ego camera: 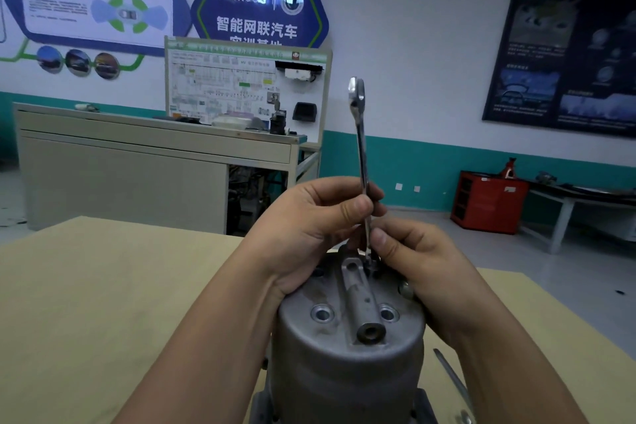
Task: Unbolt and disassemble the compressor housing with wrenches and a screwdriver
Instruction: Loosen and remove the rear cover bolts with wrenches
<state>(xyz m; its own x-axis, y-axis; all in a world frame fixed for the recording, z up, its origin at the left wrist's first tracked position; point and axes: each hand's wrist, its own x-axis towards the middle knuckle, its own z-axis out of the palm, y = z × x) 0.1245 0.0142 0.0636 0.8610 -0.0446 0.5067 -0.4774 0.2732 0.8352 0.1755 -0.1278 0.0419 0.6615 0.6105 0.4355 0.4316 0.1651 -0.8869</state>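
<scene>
The table (103,286) carries the housing (344,372), which stands on end at the near edge, domed cap up. The left hand (309,227) pinches the wrench (359,134) at mid-shank between thumb and curled fingers. The right hand (413,258) closes its thumb and fingertips round the lower end, just above the cap. The wrench stands nearly upright, ring end at the top. Its lower end meets the cap beside the lug (358,293); the fastener there is hidden by the fingers.

Step in hand, as judged: seating the wrench on a cap fastener.
- Steady the housing first; it is tall and may rock.
- Press the lower end fully down onto the fastener before loading.
- Swing the shank down to the flat before turning; upright, it gives no leverage.
- Turn smoothly; a half-seated wrench will likely round the head.

Materials: the table is matt tan board. The housing is dull grey cast metal, smooth-domed, with a raised lug and two machined round ports (322,314). The wrench is slim polished steel. A second bright tool (451,375) lies at the right.
</scene>
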